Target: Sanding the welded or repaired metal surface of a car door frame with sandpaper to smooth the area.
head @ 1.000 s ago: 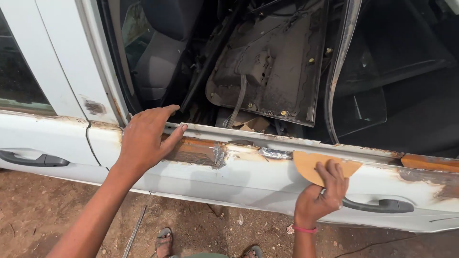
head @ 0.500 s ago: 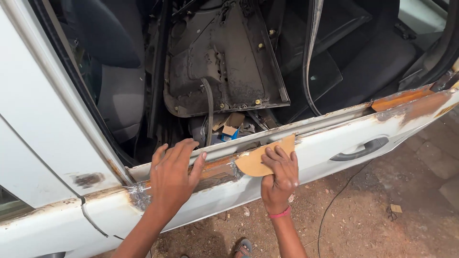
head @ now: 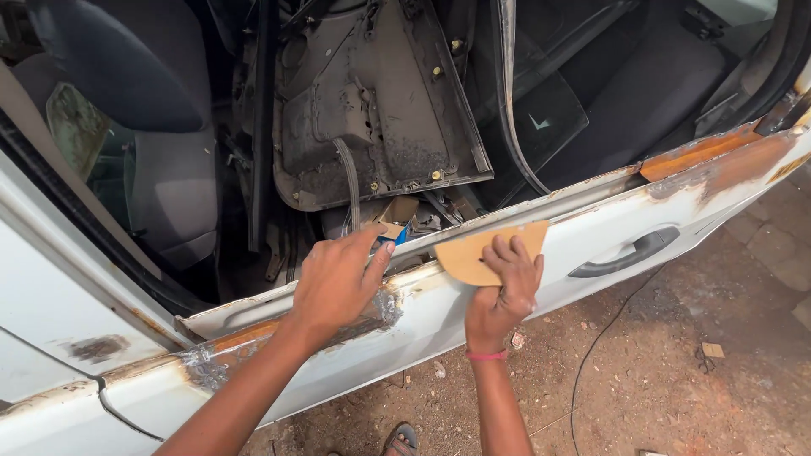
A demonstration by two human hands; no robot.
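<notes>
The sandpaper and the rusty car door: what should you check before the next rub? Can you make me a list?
1. Sandpaper held firmly: ok, the right hand has its fingers spread over it.
2. Sandpaper flat on the white door: ok, it lies against the top edge.
3. Left hand steadying the door: ok, its palm rests on the sill over the rusty patch.
4. Left hand out of the sandpaper's way: ok, they are apart.
5. Door handle out of the way: ok, it sits off to the side.
6. Grit left on the sandpaper: cannot tell, the rubbing side is hidden.
</notes>
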